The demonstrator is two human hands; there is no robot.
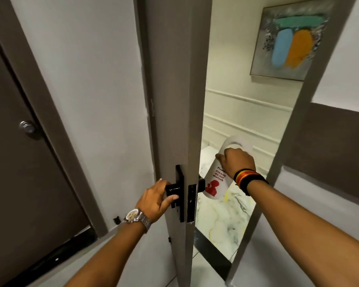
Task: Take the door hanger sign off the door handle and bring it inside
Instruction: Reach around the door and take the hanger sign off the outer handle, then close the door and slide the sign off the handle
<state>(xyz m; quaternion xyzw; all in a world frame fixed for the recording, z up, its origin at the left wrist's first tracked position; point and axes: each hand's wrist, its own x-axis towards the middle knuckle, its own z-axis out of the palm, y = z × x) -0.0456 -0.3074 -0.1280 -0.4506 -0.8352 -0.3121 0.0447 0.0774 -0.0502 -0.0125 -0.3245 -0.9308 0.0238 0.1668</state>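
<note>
Nearest, at lower centre, the left hand has its fingers closed around the black door handle of the half-open door. Just right of centre, the right hand grips the door hanger sign, clear of the handle. Beyond, upper right, hangs a painting.
</note>
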